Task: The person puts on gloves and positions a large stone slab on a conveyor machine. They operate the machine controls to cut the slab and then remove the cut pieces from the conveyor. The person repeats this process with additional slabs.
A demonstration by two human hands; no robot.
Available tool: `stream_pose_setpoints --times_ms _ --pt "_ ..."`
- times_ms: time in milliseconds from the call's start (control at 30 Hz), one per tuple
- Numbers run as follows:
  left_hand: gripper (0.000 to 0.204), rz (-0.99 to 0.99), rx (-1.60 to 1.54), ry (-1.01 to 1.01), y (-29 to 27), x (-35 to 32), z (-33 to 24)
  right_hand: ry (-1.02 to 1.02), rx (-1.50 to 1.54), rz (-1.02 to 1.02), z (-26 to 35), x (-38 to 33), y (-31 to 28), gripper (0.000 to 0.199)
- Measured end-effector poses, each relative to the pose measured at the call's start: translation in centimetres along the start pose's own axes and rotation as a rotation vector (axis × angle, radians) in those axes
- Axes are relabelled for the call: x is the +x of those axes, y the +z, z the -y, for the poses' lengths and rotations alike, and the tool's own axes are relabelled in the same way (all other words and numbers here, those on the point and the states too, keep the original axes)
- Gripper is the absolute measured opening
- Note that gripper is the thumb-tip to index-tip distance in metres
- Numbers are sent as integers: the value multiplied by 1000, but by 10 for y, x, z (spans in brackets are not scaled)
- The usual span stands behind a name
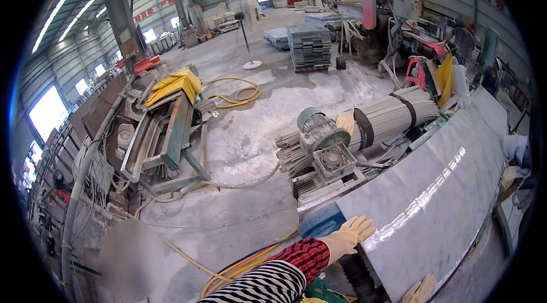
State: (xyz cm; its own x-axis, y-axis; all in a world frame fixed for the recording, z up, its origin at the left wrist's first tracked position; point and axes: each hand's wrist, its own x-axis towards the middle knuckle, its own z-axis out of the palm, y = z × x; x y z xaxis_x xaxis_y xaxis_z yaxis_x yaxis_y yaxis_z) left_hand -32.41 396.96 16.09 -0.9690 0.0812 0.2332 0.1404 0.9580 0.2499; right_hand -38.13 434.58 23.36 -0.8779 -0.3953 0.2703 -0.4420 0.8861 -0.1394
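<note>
A long polished grey stone slab (439, 189) runs from the lower middle to the upper right. My left hand (350, 236), in a cream rubber glove with a red checked cuff and striped sleeve, lies flat on the slab's near left corner, fingers spread. My right hand (420, 290), also gloved, shows only partly at the bottom edge, resting on the slab's near edge; its grip is hard to make out.
Left of the slab sit an electric motor with gearbox (325, 146) and a strapped bundle of grey strips (387, 120). A green metal frame machine (171, 137), yellow hose (236, 95), stacked slabs (309, 45) and a dusty wet concrete floor (245, 132) lie beyond.
</note>
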Motion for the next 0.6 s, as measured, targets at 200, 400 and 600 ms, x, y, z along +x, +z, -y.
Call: stream_pose_setpoints --times_ms 200,400,600 --pt "108 90 -25 -25 -20 2 -6 69 -6 30 4 2 1 52" --pt "107 115 -38 -44 -13 0 -4 97 -4 30 2 3 7 52" --pt "109 129 -45 -44 -16 1 -4 86 -33 41 5 4 3 52"
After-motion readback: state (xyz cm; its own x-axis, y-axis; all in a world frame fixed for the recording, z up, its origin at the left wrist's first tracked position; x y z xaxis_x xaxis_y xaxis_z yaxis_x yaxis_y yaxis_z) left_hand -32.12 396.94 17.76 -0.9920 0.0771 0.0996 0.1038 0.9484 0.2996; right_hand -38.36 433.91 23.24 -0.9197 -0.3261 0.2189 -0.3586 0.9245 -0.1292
